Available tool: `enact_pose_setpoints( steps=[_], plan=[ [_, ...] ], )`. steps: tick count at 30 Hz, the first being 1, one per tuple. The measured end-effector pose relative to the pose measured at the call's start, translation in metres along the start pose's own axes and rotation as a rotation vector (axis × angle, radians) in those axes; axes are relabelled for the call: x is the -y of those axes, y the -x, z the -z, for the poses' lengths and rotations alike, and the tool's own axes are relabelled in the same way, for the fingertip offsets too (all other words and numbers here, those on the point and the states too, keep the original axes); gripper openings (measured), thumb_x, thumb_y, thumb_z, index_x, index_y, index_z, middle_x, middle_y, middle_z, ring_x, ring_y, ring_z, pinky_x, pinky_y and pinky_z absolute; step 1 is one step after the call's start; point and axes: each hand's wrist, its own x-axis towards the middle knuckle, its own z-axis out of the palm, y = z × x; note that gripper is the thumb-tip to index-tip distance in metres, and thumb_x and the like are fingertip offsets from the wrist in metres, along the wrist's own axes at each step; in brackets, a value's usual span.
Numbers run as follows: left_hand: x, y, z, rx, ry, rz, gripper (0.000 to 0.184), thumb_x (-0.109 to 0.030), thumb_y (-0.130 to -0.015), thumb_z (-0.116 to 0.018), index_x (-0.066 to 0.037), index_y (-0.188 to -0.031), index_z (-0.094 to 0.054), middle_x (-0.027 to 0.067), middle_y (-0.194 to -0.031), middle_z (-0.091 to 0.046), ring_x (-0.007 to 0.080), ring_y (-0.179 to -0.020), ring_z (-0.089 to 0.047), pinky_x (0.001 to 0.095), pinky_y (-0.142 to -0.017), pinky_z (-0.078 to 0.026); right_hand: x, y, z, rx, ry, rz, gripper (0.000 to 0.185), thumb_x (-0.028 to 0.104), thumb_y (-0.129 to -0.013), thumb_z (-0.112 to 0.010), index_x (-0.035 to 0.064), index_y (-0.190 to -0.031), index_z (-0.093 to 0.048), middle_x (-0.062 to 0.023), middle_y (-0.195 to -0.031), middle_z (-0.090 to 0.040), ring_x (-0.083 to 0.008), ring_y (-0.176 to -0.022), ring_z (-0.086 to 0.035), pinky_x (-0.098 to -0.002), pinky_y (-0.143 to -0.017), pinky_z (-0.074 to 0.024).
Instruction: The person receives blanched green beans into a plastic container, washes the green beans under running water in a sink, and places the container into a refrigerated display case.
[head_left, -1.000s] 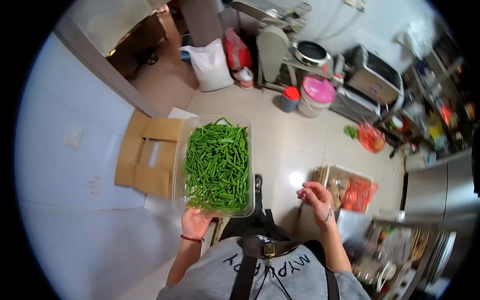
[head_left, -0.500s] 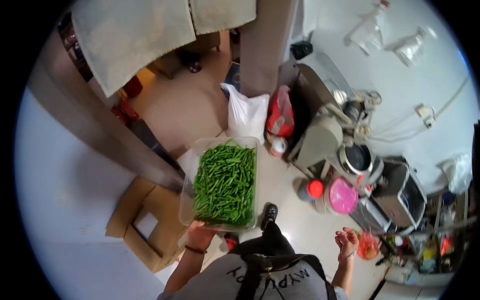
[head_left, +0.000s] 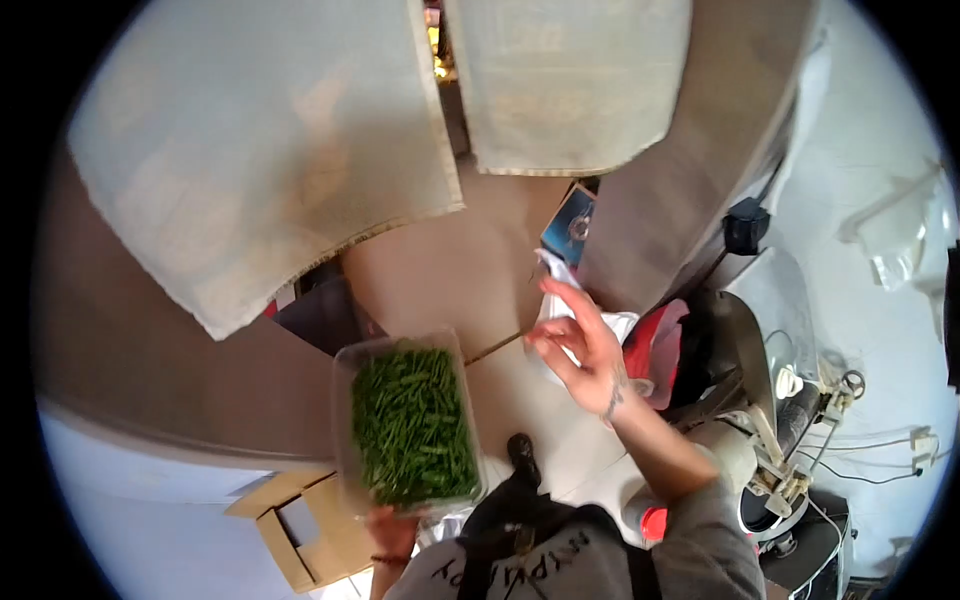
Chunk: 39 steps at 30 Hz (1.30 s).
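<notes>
My left hand [head_left: 391,533] grips the near edge of a clear plastic container [head_left: 474,412], its fingers mostly hidden beneath it. The container is heaped with short-cut green beans [head_left: 412,428] and hangs in front of me to the left. Stretched out ahead on the right, my right hand [head_left: 583,345] is open with its fingers apart, holding nothing. Behind it, partly covered, is a white bag [head_left: 618,324] on the floor.
A two-part cloth curtain [head_left: 290,150] hangs across the doorway ahead, between brown door posts. An opened cardboard box [head_left: 318,525] lies below left. Right are a red bag [head_left: 655,345], a red-lidded jar [head_left: 652,522] and kitchen machinery [head_left: 765,440].
I have come closer to the doorway curtain, carrying the container in my left hand. My right hand has swung from low at my side up and forward.
</notes>
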Motion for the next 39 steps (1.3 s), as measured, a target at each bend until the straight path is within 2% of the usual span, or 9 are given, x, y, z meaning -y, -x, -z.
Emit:
enact_pose_setpoints(
  steps=[6, 9, 12, 13, 16, 19, 24, 34, 39],
  plan=[
    [0.014, 0.002, -0.026, -0.219, 0.088, -0.049, 0.039, -0.010, -0.072, -0.049, 0.000, -0.110, -0.054, 0.0165, -0.110, -0.060, 0.0354, -0.098, -0.059, 0.0500, -0.083, -0.050, 0.018, -0.051, -0.019, 0.227, -0.259, -0.105, 0.072, -0.010, -0.080, -0.053, 0.0103, -0.142, -0.022, -0.0080, -0.137, -0.029, -0.0134, -0.091, -0.057, -0.0246, -0.077, -0.0486],
    [0.012, -0.027, -0.043, -0.141, 0.205, -0.102, 0.029, -0.010, -0.075, -0.049, 0.000, -0.100, -0.058, 0.0178, -0.112, -0.058, 0.0371, -0.095, -0.059, 0.0513, -0.083, -0.050, 0.013, -0.088, 0.001, 0.040, -0.306, 0.001, 0.083, -0.009, -0.079, -0.055, 0.0091, -0.144, -0.007, -0.0087, -0.143, -0.026, -0.0185, -0.094, -0.057, -0.0306, -0.079, -0.0478],
    [-0.011, -0.083, -0.036, -0.067, 0.185, -0.133, 0.026, -0.014, -0.077, -0.049, -0.001, -0.097, -0.059, 0.0167, -0.100, -0.062, 0.0340, -0.089, -0.061, 0.0502, -0.084, -0.049, -0.013, -0.156, 0.033, -0.397, -0.102, 0.291, 0.074, 0.001, -0.084, -0.056, 0.0073, -0.143, -0.012, -0.0072, -0.136, -0.035, -0.0157, -0.084, -0.056, -0.0296, -0.079, -0.0463],
    [-0.013, -0.095, -0.021, -0.041, 0.196, -0.148, 0.025, -0.015, -0.078, -0.050, -0.001, -0.096, -0.059, 0.0164, -0.096, -0.063, 0.0329, -0.087, -0.061, 0.0498, -0.084, -0.049, -0.027, -0.162, 0.036, -0.367, -0.093, 0.298, 0.074, 0.001, -0.084, -0.056, 0.0073, -0.143, -0.012, -0.0072, -0.136, -0.035, -0.0157, -0.084, -0.056, -0.0296, -0.079, -0.0463],
    [-0.053, -0.158, -0.057, -0.249, 0.031, -0.207, 0.021, -0.018, -0.080, -0.050, -0.002, -0.087, -0.060, 0.0158, -0.088, -0.063, 0.0328, -0.083, -0.062, 0.0474, -0.084, -0.051, -0.131, -0.223, 0.036, -0.354, -0.185, 0.124, 0.060, -0.005, -0.082, -0.052, 0.0061, -0.136, -0.028, -0.0089, -0.122, -0.045, -0.0148, -0.084, -0.058, -0.0245, -0.069, -0.0477],
    [-0.118, -0.212, -0.081, -0.350, 0.278, -0.226, 0.028, -0.009, -0.077, -0.046, 0.005, -0.099, -0.056, 0.0219, -0.107, -0.059, 0.0407, -0.092, -0.059, 0.0504, -0.083, -0.053, -0.202, -0.270, -0.008, -0.099, -0.091, -0.406, 0.049, -0.001, -0.083, -0.052, 0.0039, -0.129, -0.038, -0.0115, -0.115, -0.049, -0.0143, -0.077, -0.060, -0.0254, -0.066, -0.0488],
    [-0.063, -0.257, -0.055, -0.243, 0.221, -0.432, 0.035, -0.010, -0.076, -0.045, 0.004, -0.107, -0.053, 0.0201, -0.109, -0.059, 0.0370, -0.095, -0.060, 0.0529, -0.082, -0.052, -0.303, -0.277, 0.027, 0.012, -0.209, -0.432, 0.048, 0.001, -0.081, -0.054, 0.0051, -0.127, -0.041, -0.0108, -0.112, -0.052, -0.0142, -0.075, -0.060, -0.0243, -0.065, -0.0484],
    [-0.230, -0.556, -0.043, -0.392, 0.168, -0.413, 0.044, -0.006, -0.072, -0.044, -0.009, -0.116, -0.049, 0.0132, -0.111, -0.057, 0.0353, -0.098, -0.058, 0.0544, -0.077, -0.052, -0.486, -0.510, 0.001, -0.334, -0.046, -0.676, 0.037, 0.005, -0.083, -0.054, 0.0051, -0.120, -0.049, -0.0089, -0.092, -0.062, -0.0136, -0.071, -0.059, -0.0266, -0.064, -0.0488],
    [-0.285, -0.693, -0.065, -0.332, 0.136, -0.295, 0.046, -0.005, -0.071, -0.045, -0.007, -0.117, -0.048, 0.0136, -0.115, -0.057, 0.0359, -0.099, -0.058, 0.0549, -0.079, -0.051, -0.490, -0.596, -0.041, -0.175, -0.192, -0.800, 0.032, 0.008, -0.084, -0.055, 0.0033, -0.116, -0.051, -0.0097, -0.090, -0.063, -0.0142, -0.072, -0.060, -0.0265, -0.065, -0.0494]
  ],
)
